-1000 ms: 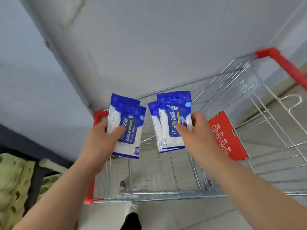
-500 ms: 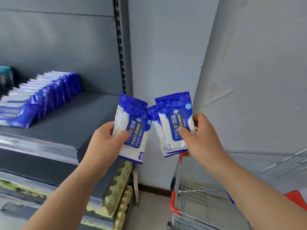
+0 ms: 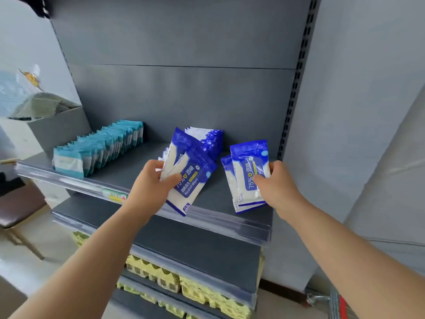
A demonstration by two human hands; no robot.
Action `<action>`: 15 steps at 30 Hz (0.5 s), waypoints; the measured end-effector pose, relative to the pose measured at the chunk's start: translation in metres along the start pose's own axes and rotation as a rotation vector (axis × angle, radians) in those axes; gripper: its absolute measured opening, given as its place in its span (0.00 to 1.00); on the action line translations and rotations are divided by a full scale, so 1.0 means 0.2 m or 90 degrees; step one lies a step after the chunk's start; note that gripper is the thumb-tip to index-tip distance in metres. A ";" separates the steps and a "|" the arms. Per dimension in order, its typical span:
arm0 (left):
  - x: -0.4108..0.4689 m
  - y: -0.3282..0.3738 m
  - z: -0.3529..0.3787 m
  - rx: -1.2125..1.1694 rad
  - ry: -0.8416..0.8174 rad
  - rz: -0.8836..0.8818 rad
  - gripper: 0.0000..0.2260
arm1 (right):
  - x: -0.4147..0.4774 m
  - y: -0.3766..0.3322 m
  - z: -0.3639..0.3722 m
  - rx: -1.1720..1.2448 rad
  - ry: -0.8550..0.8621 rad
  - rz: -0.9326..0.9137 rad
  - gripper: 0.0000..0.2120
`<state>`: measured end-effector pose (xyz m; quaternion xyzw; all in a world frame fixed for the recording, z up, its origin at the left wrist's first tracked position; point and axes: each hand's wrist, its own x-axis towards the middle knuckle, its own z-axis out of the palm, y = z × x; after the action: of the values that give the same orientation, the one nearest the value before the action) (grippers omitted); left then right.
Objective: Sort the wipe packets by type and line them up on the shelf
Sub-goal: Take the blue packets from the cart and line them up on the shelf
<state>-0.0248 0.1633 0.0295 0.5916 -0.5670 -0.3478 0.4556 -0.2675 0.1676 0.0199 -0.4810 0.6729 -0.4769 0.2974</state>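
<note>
My left hand [image 3: 153,184] grips a small stack of blue alcohol wipe packets [image 3: 192,178], held over the grey shelf [image 3: 128,166] just in front of a standing row of the same blue packets [image 3: 208,139]. My right hand [image 3: 274,187] grips another small stack of blue packets [image 3: 247,171] over the right part of the shelf. A row of teal and white wipe packets [image 3: 99,147] stands in a line on the left side of the shelf.
A clear price rail [image 3: 216,221] runs along the shelf's front edge. Yellow egg cartons [image 3: 200,288] fill the lower shelves. The cart's corner [image 3: 331,302] shows at the bottom right. A chair [image 3: 16,210] stands at the left, with bagged goods [image 3: 27,97] above it.
My view has swung from the cart up and left to face the shelf. Both hands have carried their blue packets forward over the shelf, the left stack now near the blue row.
</note>
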 end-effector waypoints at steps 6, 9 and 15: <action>0.25 -0.11 -0.16 -0.021 -0.062 -0.005 0.11 | 0.14 -0.03 0.17 -0.007 0.012 0.043 0.11; 0.36 -0.15 -0.20 -0.035 -0.110 -0.021 0.13 | 0.21 -0.06 0.21 0.000 0.014 0.037 0.11; 0.56 -0.22 -0.25 0.022 -0.229 -0.037 0.16 | 0.32 -0.09 0.31 0.002 0.010 0.037 0.12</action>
<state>0.0504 0.0570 0.0185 0.5438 -0.6277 -0.4514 0.3264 -0.2315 0.0852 0.0172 -0.4567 0.6881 -0.4732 0.3065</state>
